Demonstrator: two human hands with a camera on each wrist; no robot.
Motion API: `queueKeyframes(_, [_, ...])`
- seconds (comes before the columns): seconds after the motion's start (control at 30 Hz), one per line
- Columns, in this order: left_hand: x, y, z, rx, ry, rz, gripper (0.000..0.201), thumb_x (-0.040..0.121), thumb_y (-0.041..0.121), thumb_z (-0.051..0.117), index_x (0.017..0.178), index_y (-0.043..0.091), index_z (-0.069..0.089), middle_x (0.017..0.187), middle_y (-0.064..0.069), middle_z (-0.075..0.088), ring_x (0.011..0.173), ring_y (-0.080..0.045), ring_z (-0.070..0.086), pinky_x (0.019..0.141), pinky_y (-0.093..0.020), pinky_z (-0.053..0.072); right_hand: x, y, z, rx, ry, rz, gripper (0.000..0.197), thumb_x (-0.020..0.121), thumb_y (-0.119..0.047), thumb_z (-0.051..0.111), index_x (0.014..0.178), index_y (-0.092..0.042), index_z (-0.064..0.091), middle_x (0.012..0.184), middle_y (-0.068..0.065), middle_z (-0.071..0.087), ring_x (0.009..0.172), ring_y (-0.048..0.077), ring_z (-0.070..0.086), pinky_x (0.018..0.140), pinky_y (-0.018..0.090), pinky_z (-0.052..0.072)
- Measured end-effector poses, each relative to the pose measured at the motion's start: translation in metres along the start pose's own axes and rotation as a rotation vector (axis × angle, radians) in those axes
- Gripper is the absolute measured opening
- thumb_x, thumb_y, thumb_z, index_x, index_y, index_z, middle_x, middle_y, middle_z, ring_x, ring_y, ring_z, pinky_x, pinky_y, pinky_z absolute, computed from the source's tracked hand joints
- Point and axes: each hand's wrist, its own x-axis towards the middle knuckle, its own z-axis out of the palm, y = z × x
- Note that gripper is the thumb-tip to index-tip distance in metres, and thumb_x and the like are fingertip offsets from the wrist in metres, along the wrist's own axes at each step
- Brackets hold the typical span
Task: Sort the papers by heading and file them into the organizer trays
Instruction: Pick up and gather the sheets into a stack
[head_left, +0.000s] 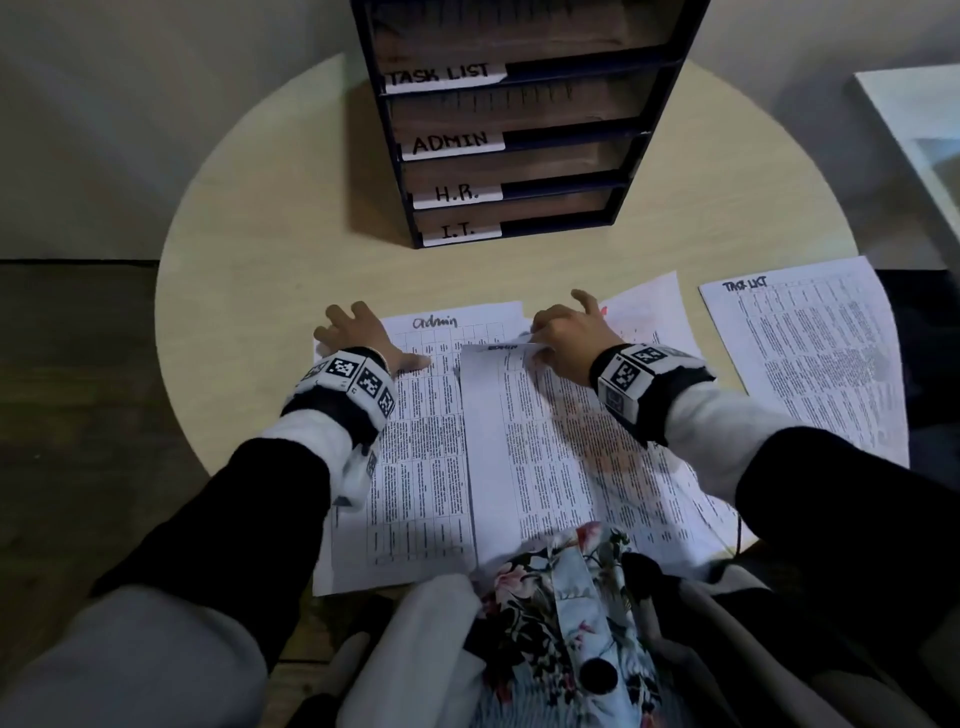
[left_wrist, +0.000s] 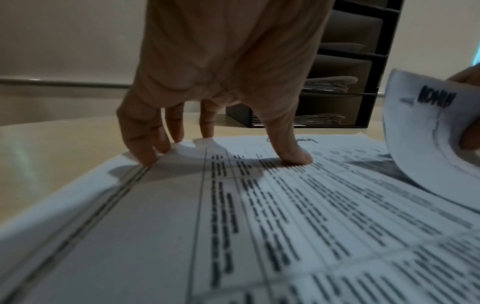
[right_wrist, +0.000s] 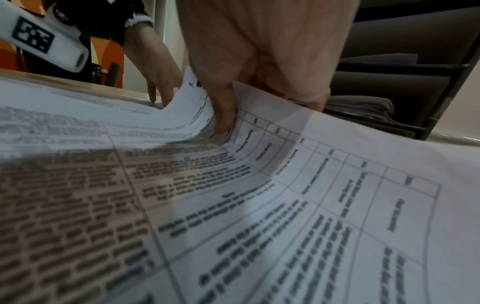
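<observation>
A black organizer (head_left: 582, 65) with trays labelled TASK LIST, ADMIN, H.R. and I.T. stands at the back of the round table (head_left: 249, 249). In front of me lies a sheet headed "Admin" (head_left: 415, 457). My left hand (head_left: 358, 332) presses its top left corner flat with spread fingers (left_wrist: 293, 156). My right hand (head_left: 550, 338) pinches the top edge of a second sheet headed "ADMIN" (head_left: 519, 441), which partly overlaps the first. Its top curls up off the table (left_wrist: 428, 133), with the thumb (right_wrist: 223, 115) on its printed face.
A sheet headed "Task List" (head_left: 810, 353) lies at the right, reaching the table's edge. Another sheet with red writing (head_left: 649, 312) sticks out from under my right hand. Some organizer trays (left_wrist: 324, 119) hold papers. A white surface (head_left: 914, 130) stands at the far right.
</observation>
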Motion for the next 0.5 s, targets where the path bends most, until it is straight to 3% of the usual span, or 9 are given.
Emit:
queueKeyframes(0.1, [0.0,0.001,0.0,-0.075,0.001,-0.027,0.101,0.064,0.051,0.078,0.138,0.011,0.022,0.144,-0.018,0.014,0.133,-0.041,0.021,0.104,-0.051,0.031,0.004,-0.002,0.004,0.008,-0.035,0.017,0.029,0.09,-0.007,0.046,0.111,-0.011,0.064,0.127,0.001,0.055,0.122,0.019,0.049,0.115,0.046,0.005])
queueKeyframes(0.2, [0.0,0.0,0.003,-0.231,0.071,0.003,0.084,0.067,0.036,0.081,0.129,0.015,0.028,0.141,-0.018,0.012,0.127,-0.043,0.027,0.098,-0.05,0.039,0.006,-0.003,0.009,0.021,-0.035,0.049,0.029,0.09,-0.005,0.045,0.114,-0.01,0.062,0.128,0.004,0.055,0.119,0.021,0.052,0.115,0.047,0.008])
queueKeyframes(0.27, [-0.002,0.0,0.005,-0.395,0.171,0.036,0.071,0.071,0.018,0.08,0.123,0.016,0.03,0.137,-0.017,0.014,0.121,-0.041,0.034,0.085,-0.04,0.045,0.007,-0.002,0.011,0.031,-0.027,0.059,0.031,0.09,-0.005,0.045,0.117,-0.01,0.061,0.129,0.004,0.055,0.12,0.021,0.051,0.115,0.047,0.008])
queueKeyframes(0.33, [-0.003,-0.002,0.006,-0.528,0.256,0.015,0.063,0.075,0.006,0.074,0.119,0.014,0.031,0.133,-0.016,0.02,0.112,-0.036,0.039,0.076,-0.033,0.042,0.006,0.0,0.013,0.035,-0.016,0.061,0.03,0.091,-0.007,0.047,0.117,-0.011,0.06,0.131,0.003,0.053,0.123,0.02,0.048,0.114,0.048,0.008])
queueKeyframes(0.43, [0.0,-0.007,0.003,-0.694,0.307,-0.065,0.05,0.081,0.006,0.066,0.119,0.01,0.035,0.129,-0.016,0.033,0.112,-0.036,0.043,0.08,-0.037,0.04,0.005,0.002,0.018,0.038,0.013,0.084,0.029,0.091,-0.005,0.048,0.116,-0.011,0.061,0.133,0.001,0.052,0.13,0.017,0.041,0.114,0.051,0.006])
queueKeyframes(0.5, [0.004,-0.011,0.003,-0.639,0.303,-0.013,0.033,0.085,0.006,0.059,0.116,0.007,0.047,0.125,-0.019,0.045,0.112,-0.035,0.049,0.084,-0.036,0.042,0.004,0.002,0.02,0.036,0.033,0.096,0.029,0.091,-0.004,0.048,0.115,-0.01,0.061,0.133,0.0,0.053,0.13,0.017,0.041,0.114,0.051,0.007])
